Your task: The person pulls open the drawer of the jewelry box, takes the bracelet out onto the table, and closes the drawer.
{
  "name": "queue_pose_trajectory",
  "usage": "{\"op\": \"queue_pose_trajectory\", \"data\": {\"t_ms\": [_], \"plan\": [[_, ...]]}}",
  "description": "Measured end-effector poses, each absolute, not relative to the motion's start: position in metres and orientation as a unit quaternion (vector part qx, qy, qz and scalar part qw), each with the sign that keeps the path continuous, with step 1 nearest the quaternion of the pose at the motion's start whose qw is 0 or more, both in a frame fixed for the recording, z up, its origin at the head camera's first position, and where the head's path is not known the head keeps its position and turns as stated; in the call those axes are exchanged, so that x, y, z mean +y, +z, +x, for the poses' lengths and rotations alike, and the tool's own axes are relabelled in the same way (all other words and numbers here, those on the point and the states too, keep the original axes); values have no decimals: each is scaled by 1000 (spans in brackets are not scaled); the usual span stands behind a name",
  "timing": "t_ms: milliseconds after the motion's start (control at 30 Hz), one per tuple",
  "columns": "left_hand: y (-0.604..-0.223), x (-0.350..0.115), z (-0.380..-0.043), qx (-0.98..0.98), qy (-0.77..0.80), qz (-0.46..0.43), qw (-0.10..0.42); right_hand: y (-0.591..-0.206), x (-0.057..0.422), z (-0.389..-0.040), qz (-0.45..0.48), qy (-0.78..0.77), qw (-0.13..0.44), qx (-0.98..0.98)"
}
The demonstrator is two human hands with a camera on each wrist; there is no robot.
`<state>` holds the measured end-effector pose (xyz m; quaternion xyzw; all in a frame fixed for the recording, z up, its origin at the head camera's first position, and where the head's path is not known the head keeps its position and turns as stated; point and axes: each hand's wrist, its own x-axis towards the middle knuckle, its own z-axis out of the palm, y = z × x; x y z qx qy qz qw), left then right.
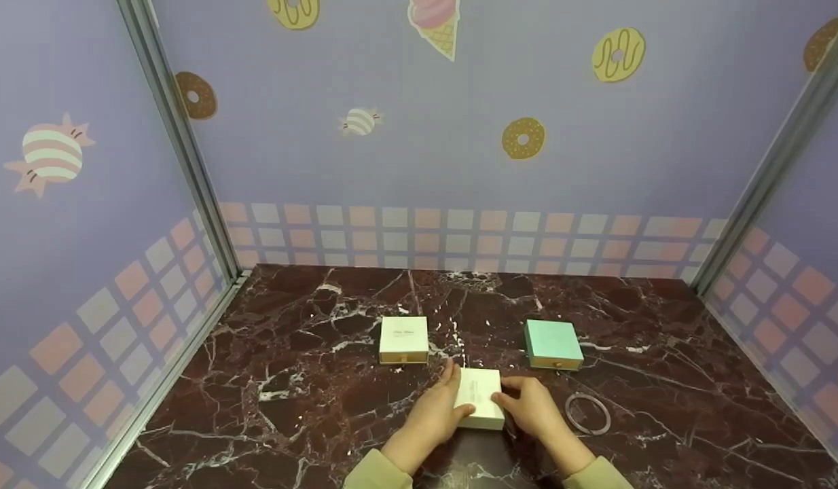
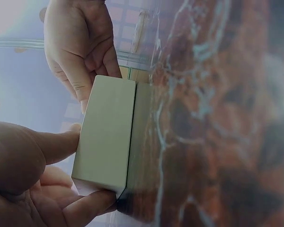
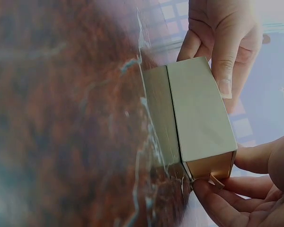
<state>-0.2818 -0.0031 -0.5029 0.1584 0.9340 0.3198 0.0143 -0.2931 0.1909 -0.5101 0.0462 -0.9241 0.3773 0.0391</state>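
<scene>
A small white drawer box point(image 1: 483, 394) rests on the dark marbled table between both hands. My left hand point(image 1: 429, 411) grips it from the left, thumb on the top and fingers along the side and end. On the opposite side my right hand point(image 1: 532, 406) pinches the box, its thumb on the top edge. In the right wrist view, the gold drawer front point(image 3: 210, 166) faces the right hand, whose fingers lie at a small pull tab point(image 3: 216, 181). The drawer appears closed; what it contains is hidden.
A cream drawer box point(image 1: 403, 336) stands behind to the left, a mint-green drawer box point(image 1: 553, 339) behind to the right. A round bangle-like ring point(image 1: 570, 415) lies beside the right wrist. Patterned panels point(image 1: 419, 163) with metal posts enclose the table.
</scene>
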Motion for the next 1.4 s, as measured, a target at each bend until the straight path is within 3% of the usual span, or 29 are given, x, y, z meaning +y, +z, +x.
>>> {"op": "queue_pose_trajectory", "data": {"t_ms": [700,967,1133,1400], "plan": [[-503,-5,-281,942,273,193,20,-515,196,-297,40,406,34,-912],[-502,-4,-281,941,277,196,12,-519,203,-304,-33,550,-35,-834],[-503,-4,-281,939,283,192,18,-523,209,-306,-27,587,-71,-806],[-500,-5,-281,940,279,195,15,-523,213,-306,4,579,-71,-812]]}}
